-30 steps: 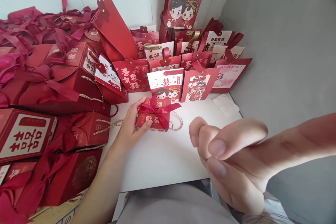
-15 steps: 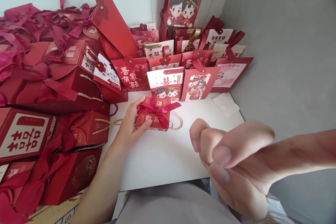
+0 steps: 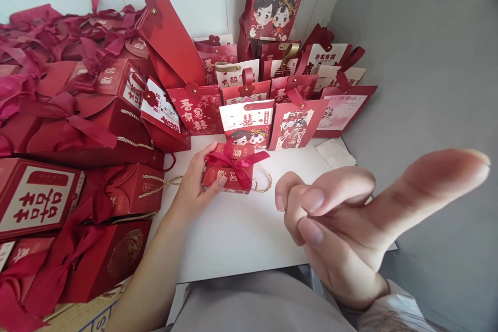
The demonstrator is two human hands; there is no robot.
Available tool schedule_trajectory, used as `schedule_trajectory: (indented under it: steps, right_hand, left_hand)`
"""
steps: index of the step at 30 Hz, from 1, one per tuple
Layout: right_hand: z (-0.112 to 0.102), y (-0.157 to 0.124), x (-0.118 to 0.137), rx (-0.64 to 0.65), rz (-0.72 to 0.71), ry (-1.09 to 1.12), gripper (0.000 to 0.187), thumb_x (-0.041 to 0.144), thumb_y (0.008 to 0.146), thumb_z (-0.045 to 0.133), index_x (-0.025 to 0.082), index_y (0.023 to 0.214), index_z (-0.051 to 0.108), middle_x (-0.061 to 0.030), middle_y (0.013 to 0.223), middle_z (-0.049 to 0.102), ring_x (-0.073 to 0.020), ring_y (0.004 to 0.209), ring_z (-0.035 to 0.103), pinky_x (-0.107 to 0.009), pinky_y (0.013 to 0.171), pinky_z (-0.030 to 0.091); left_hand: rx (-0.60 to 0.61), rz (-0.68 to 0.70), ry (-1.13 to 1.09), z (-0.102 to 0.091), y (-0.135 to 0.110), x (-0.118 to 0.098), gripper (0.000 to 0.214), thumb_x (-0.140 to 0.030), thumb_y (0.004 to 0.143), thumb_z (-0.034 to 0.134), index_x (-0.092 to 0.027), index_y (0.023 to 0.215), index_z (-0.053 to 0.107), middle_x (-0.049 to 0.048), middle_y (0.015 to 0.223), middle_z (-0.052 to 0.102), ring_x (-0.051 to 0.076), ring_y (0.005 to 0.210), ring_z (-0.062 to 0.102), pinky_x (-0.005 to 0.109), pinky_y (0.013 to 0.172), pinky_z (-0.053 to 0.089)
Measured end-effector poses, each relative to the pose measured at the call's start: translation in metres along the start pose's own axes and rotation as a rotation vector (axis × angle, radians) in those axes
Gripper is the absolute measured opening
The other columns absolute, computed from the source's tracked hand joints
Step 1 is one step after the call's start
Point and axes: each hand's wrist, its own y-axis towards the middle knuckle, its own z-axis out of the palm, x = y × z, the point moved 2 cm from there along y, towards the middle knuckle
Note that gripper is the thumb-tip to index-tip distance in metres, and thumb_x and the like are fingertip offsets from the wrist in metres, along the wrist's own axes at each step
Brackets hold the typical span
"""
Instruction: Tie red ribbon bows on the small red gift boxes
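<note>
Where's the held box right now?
Head view, just left of centre: the held box is in the left hand on the white table, in front of the upright bags.

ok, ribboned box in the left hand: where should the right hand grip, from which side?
Likely the ribboned box's right end, coming from the right: the left hand covers its left end. Grip walls below the bow; loose ribbon might slip. Avoid the rope loop jutting right.
</note>
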Motion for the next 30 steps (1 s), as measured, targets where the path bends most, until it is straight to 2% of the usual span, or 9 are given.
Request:
schedule_trajectory:
  steps: [3, 7, 14, 18, 24, 30]
  right_hand:
    - [-0.005, 0.000, -0.003, 0.072, 0.007, -0.001, 0.080, 0.003, 0.087, 0.051, 0.052, 0.148, 0.035, 0.0039, 0.101, 0.067, -0.0068, 0.044, 0.047, -0.031, 0.052, 0.055]
    - [-0.006, -0.001, -0.002, 0.046, 0.009, -0.027, 0.075, 0.008, 0.090, 0.055, 0.053, 0.147, 0.037, 0.0042, 0.098, 0.068, -0.0069, 0.042, 0.046, -0.032, 0.051, 0.055]
    - [-0.005, -0.001, 0.001, 0.036, 0.011, -0.024, 0.077, 0.006, 0.090, 0.055, 0.053, 0.148, 0.036, 0.0042, 0.098, 0.068, -0.0061, 0.042, 0.049, -0.029, 0.050, 0.054]
    - [-0.004, -0.001, 0.003, 0.031, 0.041, -0.008, 0.077, 0.005, 0.089, 0.056, 0.053, 0.147, 0.038, 0.0030, 0.097, 0.068, -0.0079, 0.047, 0.052, -0.030, 0.052, 0.055]
    - [-0.004, 0.000, 0.008, 0.023, 0.053, -0.033, 0.078, 0.004, 0.089, 0.055, 0.055, 0.146, 0.038, 0.0040, 0.092, 0.066, -0.0099, 0.053, 0.056, -0.028, 0.052, 0.054]
    - [0.000, -0.003, 0.008, -0.019, 0.041, 0.017, 0.078, 0.000, 0.088, 0.055, 0.051, 0.145, 0.042, 0.0033, 0.093, 0.064, -0.0114, 0.064, 0.059, -0.028, 0.058, 0.055]
  left_hand:
    - [-0.002, 0.002, 0.006, 0.000, 0.000, 0.000, 0.069, -0.044, 0.094, 0.061, -0.028, 0.155, 0.033, 0.0116, 0.153, 0.046, 0.031, 0.140, 0.047, 0.049, 0.117, 0.039]
    - [0.004, -0.002, 0.010, 0.000, 0.000, 0.000, 0.069, -0.044, 0.094, 0.060, -0.027, 0.155, 0.033, 0.0124, 0.153, 0.045, 0.032, 0.140, 0.046, 0.049, 0.117, 0.039]
    - [-0.005, 0.010, 0.009, 0.000, -0.001, 0.000, 0.066, -0.044, 0.095, 0.060, -0.033, 0.154, 0.034, 0.0087, 0.153, 0.045, 0.032, 0.142, 0.044, 0.050, 0.119, 0.037]
    - [0.004, -0.010, 0.004, 0.000, -0.001, -0.002, 0.067, -0.044, 0.095, 0.060, -0.034, 0.155, 0.033, 0.0087, 0.152, 0.045, 0.031, 0.142, 0.044, 0.050, 0.119, 0.037]
    - [0.001, 0.006, 0.014, 0.000, 0.000, -0.001, 0.068, -0.043, 0.095, 0.060, -0.029, 0.155, 0.033, 0.0121, 0.153, 0.045, 0.032, 0.141, 0.044, 0.050, 0.118, 0.036]
    - [0.007, -0.001, 0.004, 0.000, 0.000, -0.001, 0.067, -0.044, 0.095, 0.059, -0.031, 0.155, 0.033, 0.0107, 0.153, 0.045, 0.032, 0.141, 0.044, 0.050, 0.118, 0.036]
